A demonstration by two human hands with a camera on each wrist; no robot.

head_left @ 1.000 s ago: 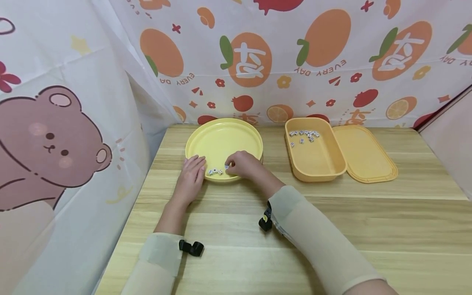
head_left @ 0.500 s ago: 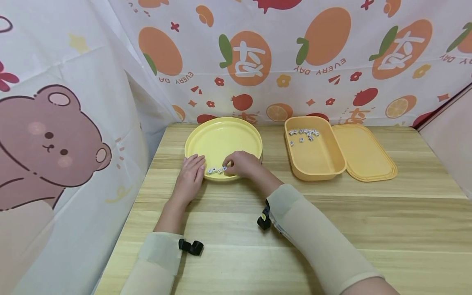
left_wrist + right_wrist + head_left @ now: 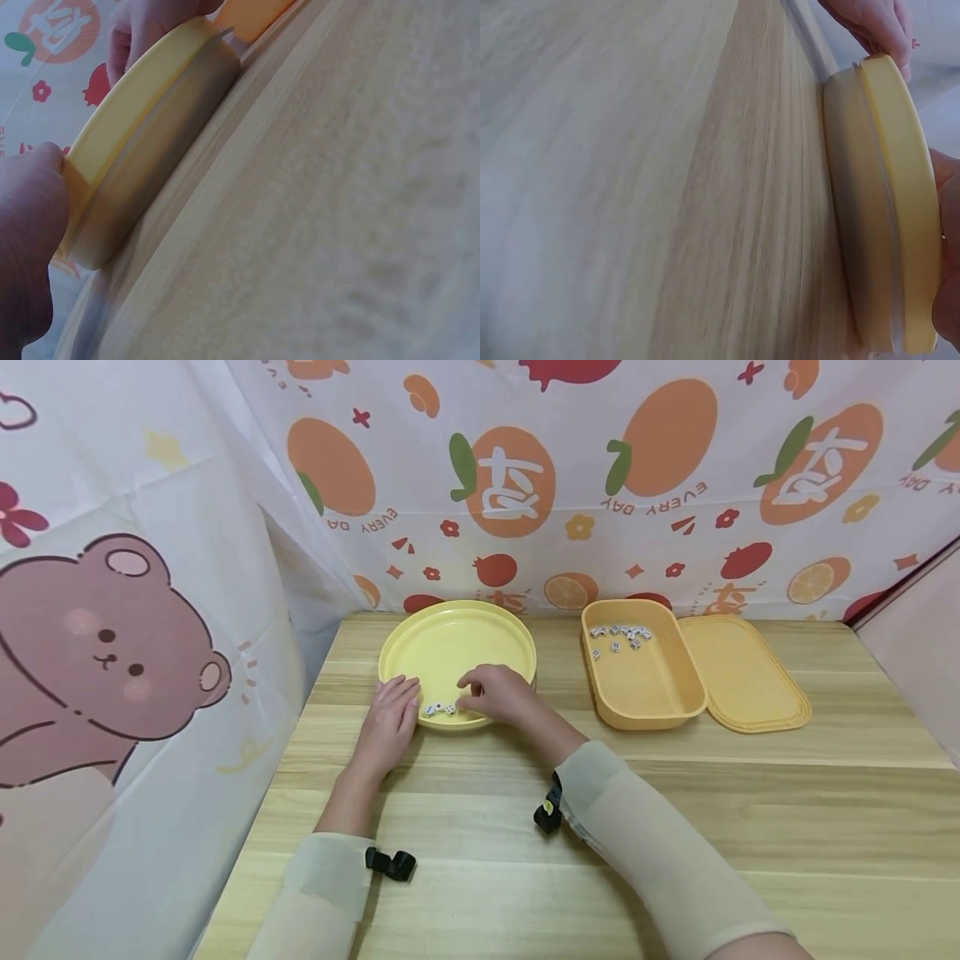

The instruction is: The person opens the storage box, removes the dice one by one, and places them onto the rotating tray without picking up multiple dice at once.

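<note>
A row of small white dice (image 3: pixel 439 707) lies along the near inner edge of a round yellow tray (image 3: pixel 465 643). My left hand (image 3: pixel 390 714) rests on the tray's left rim with its fingers straight; in the left wrist view its thumb side touches the yellow side wall (image 3: pixel 135 127). Over the tray's near right part is my right hand (image 3: pixel 495 695), beside the right end of the row. Its index finger and thumb stand slightly apart. A die by the thumb is mostly hidden. The right wrist view shows only part of this hand (image 3: pixel 949 240) behind the rim.
To the right stands an orange-yellow box (image 3: pixel 645 685) with several more dice (image 3: pixel 626 633) at its far end. Its matching lid (image 3: pixel 742 672) lies flat beside it on the wooden table (image 3: pixel 465 860). Printed cloth (image 3: pixel 570 468) hangs behind and on the left.
My right hand brought a die left to the end of the row; now its index finger has lifted away from the thumb. The left hand stays on the rim.
</note>
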